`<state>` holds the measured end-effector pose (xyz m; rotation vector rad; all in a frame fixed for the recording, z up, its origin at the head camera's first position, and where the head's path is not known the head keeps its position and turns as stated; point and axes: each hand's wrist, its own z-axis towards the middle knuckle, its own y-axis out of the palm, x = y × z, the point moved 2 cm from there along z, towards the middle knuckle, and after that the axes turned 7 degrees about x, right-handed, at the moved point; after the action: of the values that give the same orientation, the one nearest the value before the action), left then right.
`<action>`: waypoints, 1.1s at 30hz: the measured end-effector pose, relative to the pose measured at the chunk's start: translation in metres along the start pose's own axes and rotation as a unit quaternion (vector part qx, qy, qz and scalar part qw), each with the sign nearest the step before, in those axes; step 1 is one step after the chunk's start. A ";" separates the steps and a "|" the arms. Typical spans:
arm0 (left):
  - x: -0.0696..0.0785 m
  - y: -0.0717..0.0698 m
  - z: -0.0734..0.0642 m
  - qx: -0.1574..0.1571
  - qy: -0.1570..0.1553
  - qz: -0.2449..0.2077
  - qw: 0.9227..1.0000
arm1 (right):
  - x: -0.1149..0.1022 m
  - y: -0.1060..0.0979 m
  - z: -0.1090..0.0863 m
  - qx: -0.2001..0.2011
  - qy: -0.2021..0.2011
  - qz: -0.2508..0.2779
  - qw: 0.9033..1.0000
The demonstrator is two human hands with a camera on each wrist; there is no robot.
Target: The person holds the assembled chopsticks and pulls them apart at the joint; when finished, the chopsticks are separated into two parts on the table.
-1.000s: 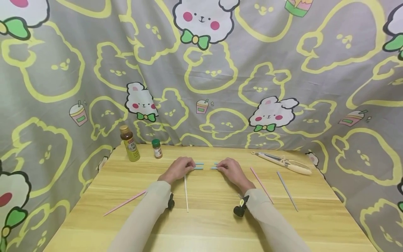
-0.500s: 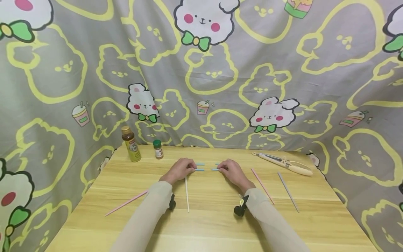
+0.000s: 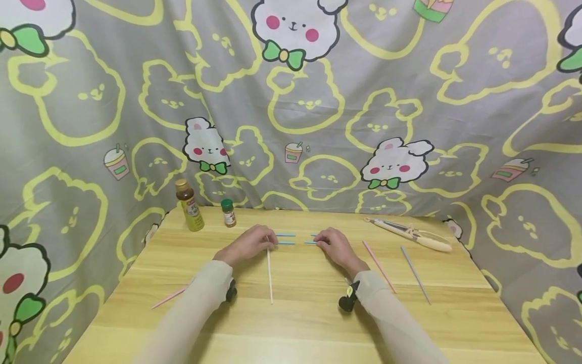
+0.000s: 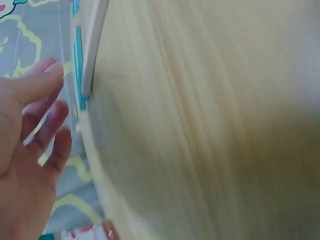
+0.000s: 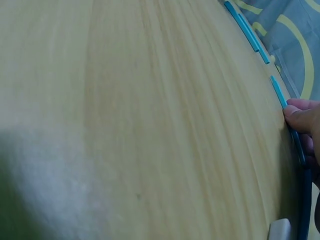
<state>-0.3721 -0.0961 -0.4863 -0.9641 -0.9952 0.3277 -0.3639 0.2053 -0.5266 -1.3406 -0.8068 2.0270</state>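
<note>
My left hand hovers by the left pair of short blue sticks, its fingers loosely bent with nothing between them. In the left wrist view a gap shows between its fingertips and the blue sticks. A pale stick runs toward me, its far end beside or over the blue pair; I cannot tell which. My right hand pinches a blue stick of the right pair between thumb and fingers. The rest of that pair is partly hidden behind the hand. A gap separates the two pairs.
A pink stick lies partly under my left sleeve. Right of my right arm lie another pink stick and a grey one. Tongs lie back right; a sauce bottle and green-capped jar stand back left.
My left hand has let go and drawn back a little to the left, baring more of the blue sticks and the pale stick's far end. The right hand stays at its pair.
</note>
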 end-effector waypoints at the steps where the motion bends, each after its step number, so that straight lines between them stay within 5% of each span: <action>1: -0.001 -0.003 -0.004 -0.011 0.015 0.009 1.000 | 0.000 0.001 0.000 -0.001 0.001 -0.002 1.000; 7: -0.003 -0.007 -0.018 -0.060 0.068 0.045 0.995 | 0.000 -0.002 0.000 -0.004 0.004 -0.003 1.000; 18: -0.004 -0.005 -0.038 -0.114 0.049 0.042 0.991 | -0.018 -0.014 -0.016 0.079 0.028 0.073 0.994; 24: 0.006 -0.004 -0.054 -0.116 0.064 0.022 0.991 | -0.052 -0.004 -0.036 -0.010 -0.014 0.129 0.991; 33: 0.047 -0.002 -0.072 -0.071 0.070 -0.007 0.995 | -0.082 0.008 -0.074 -0.135 -0.014 0.202 0.970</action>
<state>-0.2880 -0.1056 -0.4725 -1.0934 -0.9059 0.1761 -0.2684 0.1522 -0.5070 -1.7495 -0.9051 2.3111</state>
